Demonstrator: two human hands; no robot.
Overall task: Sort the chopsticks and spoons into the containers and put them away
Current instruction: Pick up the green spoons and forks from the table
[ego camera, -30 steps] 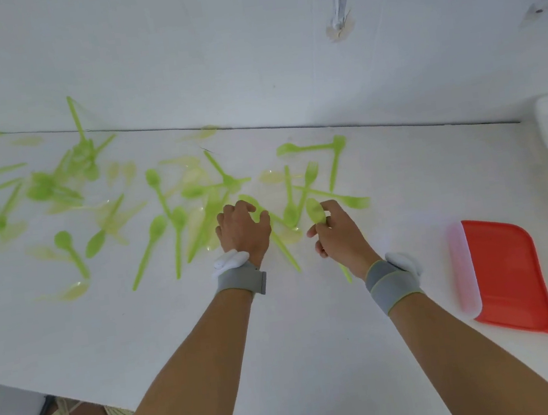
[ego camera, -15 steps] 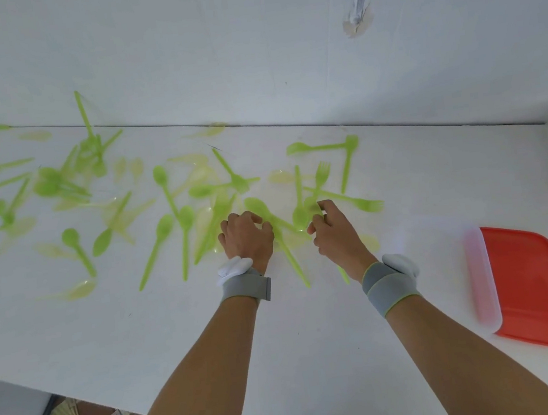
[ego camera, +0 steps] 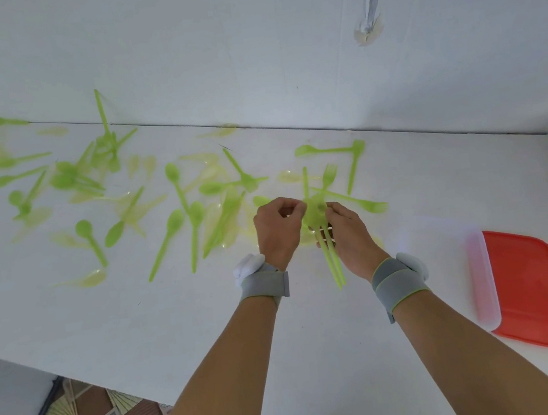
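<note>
Overhead from the head camera, we note the right hand (ego camera: pixel 348 232) pinching a small bundle of green spoons (ego camera: pixel 324 235), bowls up at the fingertips, handles trailing back toward the wrist. Left hand (ego camera: pixel 277 231) sits just beside, fingers curled, touching the bowls; whether it grips we cannot tell. Loose spoons (ego camera: pixel 166 241) and a fork (ego camera: pixel 328 174) scatter leftward; the red-lidded container (ego camera: pixel 527 286) lies right, nearer the right hand.

Green plastic spoons (ego camera: pixel 180 239) scattered flat across white table, red-lidded container (ego camera: pixel 531 289) right.
</note>
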